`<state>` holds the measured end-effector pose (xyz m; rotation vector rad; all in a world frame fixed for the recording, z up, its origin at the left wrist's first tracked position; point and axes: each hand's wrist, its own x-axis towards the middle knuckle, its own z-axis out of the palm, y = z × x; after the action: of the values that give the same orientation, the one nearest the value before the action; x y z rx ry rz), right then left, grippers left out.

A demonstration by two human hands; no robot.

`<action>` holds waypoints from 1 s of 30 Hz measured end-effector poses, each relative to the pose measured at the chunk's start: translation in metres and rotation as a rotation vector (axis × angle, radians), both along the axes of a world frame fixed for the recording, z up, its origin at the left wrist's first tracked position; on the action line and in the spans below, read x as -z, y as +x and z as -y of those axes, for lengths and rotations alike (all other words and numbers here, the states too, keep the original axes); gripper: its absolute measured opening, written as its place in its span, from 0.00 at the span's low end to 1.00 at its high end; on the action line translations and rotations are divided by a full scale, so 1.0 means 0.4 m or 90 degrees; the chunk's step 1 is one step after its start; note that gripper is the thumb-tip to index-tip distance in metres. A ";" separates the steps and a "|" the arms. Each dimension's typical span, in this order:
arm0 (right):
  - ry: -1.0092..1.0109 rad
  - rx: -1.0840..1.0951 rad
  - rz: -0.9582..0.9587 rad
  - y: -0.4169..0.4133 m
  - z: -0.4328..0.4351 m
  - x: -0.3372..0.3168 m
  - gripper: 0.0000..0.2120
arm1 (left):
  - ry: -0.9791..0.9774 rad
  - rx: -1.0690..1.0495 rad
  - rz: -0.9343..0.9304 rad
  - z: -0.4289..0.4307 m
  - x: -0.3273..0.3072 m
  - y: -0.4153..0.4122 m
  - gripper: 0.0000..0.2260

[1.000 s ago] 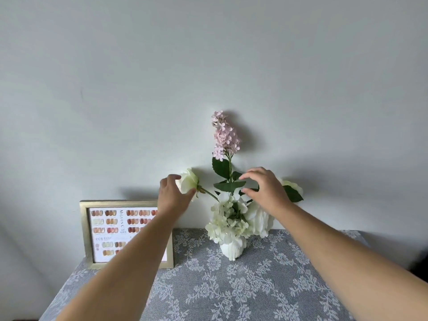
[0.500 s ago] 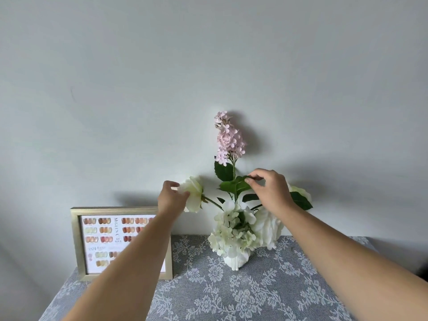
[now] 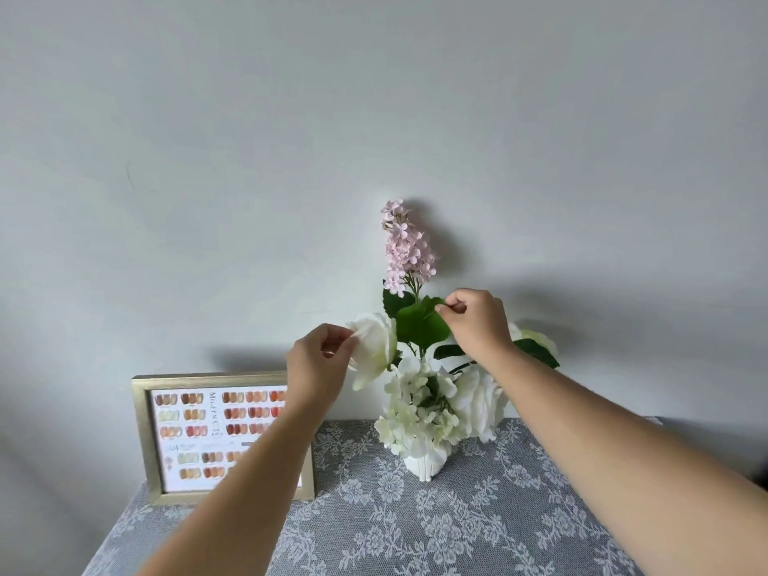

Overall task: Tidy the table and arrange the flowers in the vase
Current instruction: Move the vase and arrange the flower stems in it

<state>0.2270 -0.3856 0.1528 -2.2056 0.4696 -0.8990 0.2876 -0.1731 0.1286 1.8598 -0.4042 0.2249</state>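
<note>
1 white vase [image 3: 426, 463], 1 pink flower spike [image 3: 405, 247], 3 white roses and 1 cream hydrangea cluster [image 3: 415, 413] are seen, with 1 gold-framed picture [image 3: 216, 434], on 1 surface [image 3: 457, 530]; 2 hands are raised.

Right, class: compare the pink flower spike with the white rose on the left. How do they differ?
The pink flower spike is a tall cluster of tiny blossoms; the white rose is one large bloom. The spike stands upright, highest in the vase; the rose leans out leftward, lower. The left hand pinches a rose petal; the spike is untouched, with the right hand on a leaf below it. Both stand in the same vase.
</note>
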 end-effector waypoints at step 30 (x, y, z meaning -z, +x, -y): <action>0.018 0.183 -0.294 -0.174 0.170 0.115 0.12 | 0.176 -0.045 -0.023 0.034 0.084 -0.042 0.04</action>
<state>0.1576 -0.4538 0.1067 -2.3554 1.0303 -0.5076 0.2710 -0.1868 0.0951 2.1484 -0.3585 0.1903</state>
